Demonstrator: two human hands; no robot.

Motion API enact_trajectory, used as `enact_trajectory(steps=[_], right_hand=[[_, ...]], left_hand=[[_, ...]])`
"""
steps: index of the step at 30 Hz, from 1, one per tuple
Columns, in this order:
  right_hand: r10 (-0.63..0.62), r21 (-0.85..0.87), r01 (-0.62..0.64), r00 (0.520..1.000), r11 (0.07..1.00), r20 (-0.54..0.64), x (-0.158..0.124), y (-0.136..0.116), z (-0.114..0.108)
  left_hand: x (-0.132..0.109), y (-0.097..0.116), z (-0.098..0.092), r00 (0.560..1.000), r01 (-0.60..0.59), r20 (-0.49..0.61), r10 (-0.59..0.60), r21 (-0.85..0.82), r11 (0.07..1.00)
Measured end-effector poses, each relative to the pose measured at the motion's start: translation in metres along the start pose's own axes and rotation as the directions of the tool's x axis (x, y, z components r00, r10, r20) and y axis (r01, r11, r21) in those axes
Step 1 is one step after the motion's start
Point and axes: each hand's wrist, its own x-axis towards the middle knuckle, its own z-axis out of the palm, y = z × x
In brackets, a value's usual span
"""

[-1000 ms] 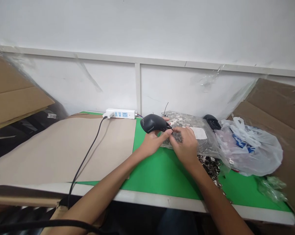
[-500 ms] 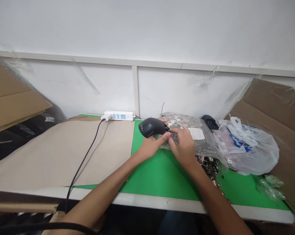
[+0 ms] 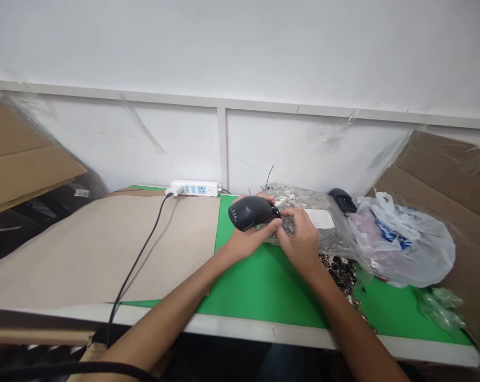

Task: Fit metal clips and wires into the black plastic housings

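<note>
A glossy black, rounded plastic housing [image 3: 246,213] with a row of small light marks on its left end is held above the green table top. My left hand [image 3: 248,239] grips it from beneath and behind, thumb pointing right along its lower edge. At the housing's narrower right end, the thumb and index finger of my right hand [image 3: 299,233] are pinched together; any small part between them is hidden. Thin red and black wires [image 3: 269,176] stick up just behind. Beyond my right hand lies a clear plastic bag [image 3: 335,233] of small metal parts with a white label.
Loose small metal parts [image 3: 343,276] spill beside my right forearm. Farther right are a knotted white plastic bag [image 3: 415,249] and another black housing [image 3: 341,200]. A power strip [image 3: 196,188] with a plugged-in black cable stands by the wall. Brown sheet [image 3: 144,249] covers the left side.
The black housing has tipped and turned slightly in my left hand, shifting a little right and down. My right fingers stay at its right end.
</note>
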Motion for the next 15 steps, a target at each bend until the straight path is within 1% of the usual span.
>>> enact_trajectory(steps=[4,7,10,15], right_hand=[[-0.06,-0.033,0.06,0.998,0.998,0.011,-0.0005,0.0,-0.0001],[-0.078,-0.028,0.078,0.997,0.997,0.015,-0.0023,0.0007,0.0007],[-0.082,0.003,0.082,0.996,0.997,0.031,-0.0045,0.0024,0.002],[-0.095,-0.006,0.095,0.995,0.995,0.026,-0.0042,0.0027,0.0022]], left_hand=[[-0.0013,0.0036,0.0009,1.0,0.019,-0.022,-0.019,-0.012,1.0],[-0.003,0.0055,0.0022,0.997,0.062,-0.037,-0.063,-0.021,0.998],[-0.0037,0.0058,0.0039,0.995,0.075,-0.058,-0.078,-0.055,0.996],[-0.004,0.0019,0.0044,0.99,0.116,-0.071,-0.125,-0.118,0.986]])
